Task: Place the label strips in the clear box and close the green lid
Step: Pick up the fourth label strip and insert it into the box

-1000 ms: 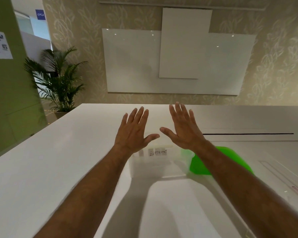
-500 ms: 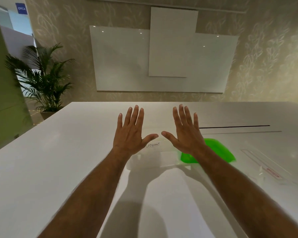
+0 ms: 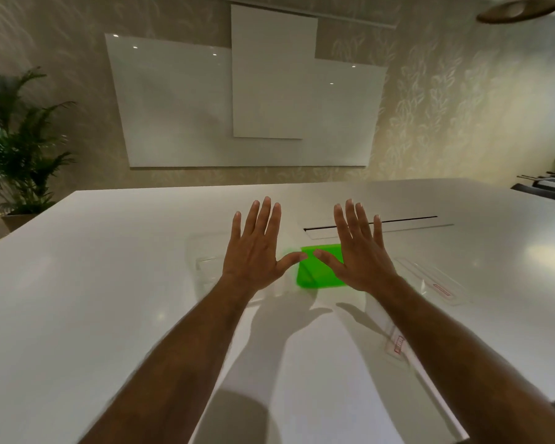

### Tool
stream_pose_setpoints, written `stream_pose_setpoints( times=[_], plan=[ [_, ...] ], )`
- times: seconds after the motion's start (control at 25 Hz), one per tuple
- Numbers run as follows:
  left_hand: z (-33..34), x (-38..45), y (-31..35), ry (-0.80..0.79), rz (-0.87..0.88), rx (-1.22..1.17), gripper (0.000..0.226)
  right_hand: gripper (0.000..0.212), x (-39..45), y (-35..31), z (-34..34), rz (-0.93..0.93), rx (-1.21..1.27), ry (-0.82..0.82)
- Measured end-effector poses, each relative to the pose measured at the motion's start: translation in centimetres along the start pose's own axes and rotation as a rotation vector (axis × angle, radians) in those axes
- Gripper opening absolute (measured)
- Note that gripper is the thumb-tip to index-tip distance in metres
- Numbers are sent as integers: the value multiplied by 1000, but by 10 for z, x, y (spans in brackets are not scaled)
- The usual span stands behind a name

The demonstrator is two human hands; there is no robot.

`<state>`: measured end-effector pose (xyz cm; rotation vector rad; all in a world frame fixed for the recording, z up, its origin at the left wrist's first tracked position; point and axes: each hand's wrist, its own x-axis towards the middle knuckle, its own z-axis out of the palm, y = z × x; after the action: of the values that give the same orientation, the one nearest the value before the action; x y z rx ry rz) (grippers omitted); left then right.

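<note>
We stand at the wide white desk (image 3: 77,283), with a pale wall board (image 3: 247,100) behind it and a potted palm (image 3: 16,149) off to the left. A long dark slot (image 3: 398,221) runs across the desk top beyond our right fingers.

Both our arms reach forward over the middle of the desk. Our left hand (image 3: 253,251) and right hand (image 3: 359,254) hover palm down with fingers straight and spread, so each grip is wide and holds nothing.

Under and around the left hand sits the clear box (image 3: 205,261), mostly hidden by the hand and hard to make out against the white surface. Just to its right, between the two thumbs, lies the green lid (image 3: 314,277), off the box and flat on the desk.

To the right of our right forearm lie the label strips: one strip (image 3: 439,288) with a red mark further out, and a nearer strip (image 3: 398,344) close beside the forearm. Both are outside the box.

We judge the task to be at its very start, nothing yet placed. The next move calls for the right hand to swing out, pinch a thin flat strip off the smooth desk, probably by sliding or lifting an edge, and carry it left to the box.
</note>
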<state>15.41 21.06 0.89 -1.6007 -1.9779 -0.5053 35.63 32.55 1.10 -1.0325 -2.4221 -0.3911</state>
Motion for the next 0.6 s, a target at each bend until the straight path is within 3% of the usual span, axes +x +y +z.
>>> stream_pose_setpoints(
  times=[0.4, 0.6],
  plan=[
    [11, 3, 92, -62, 139, -131, 105, 93, -66, 89, -28, 170, -39, -63],
    [13, -3, 135, -147, 164, -278, 102, 60, -86, 127, -35, 92, 123, -184]
  ],
)
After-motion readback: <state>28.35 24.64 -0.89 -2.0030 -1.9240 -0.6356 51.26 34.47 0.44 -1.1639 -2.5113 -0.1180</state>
